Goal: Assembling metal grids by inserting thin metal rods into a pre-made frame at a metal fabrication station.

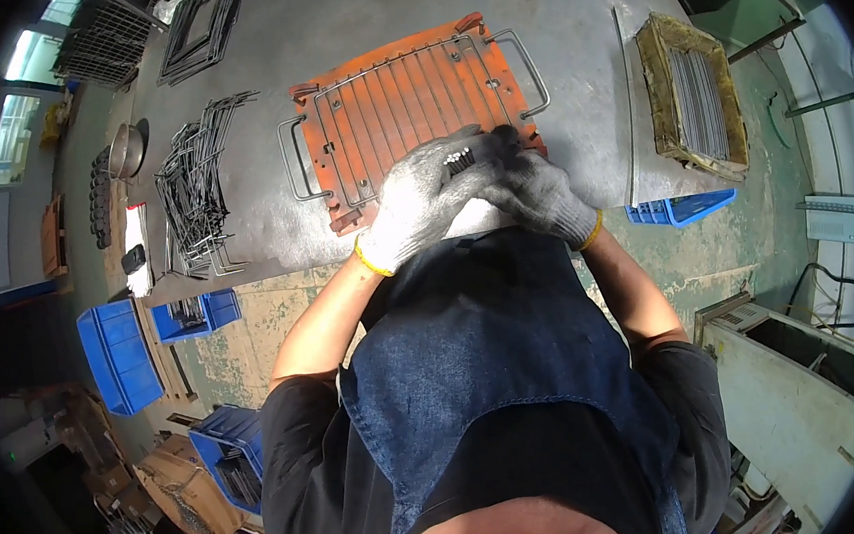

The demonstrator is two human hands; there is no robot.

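An orange jig plate (pixel 405 108) lies on the grey metal table (pixel 328 24), with a wire grille frame resting on it. Both my hands wear grey knit gloves and meet at the plate's near edge. My left hand (pixel 420 199) grips a bundle of short thin metal rods (pixel 459 158), their ends showing above the fingers. My right hand (pixel 533 188) closes around the same bundle from the right side, touching the left hand.
A heap of bent wire parts (pixel 195 190) lies left of the plate. A worn box of straight rods (pixel 696 95) sits at the right. Blue plastic bins (pixel 118 354) stand on the floor at left, another blue bin (pixel 683 209) under the table's right end. Dark frames (pixel 200 29) lie far left.
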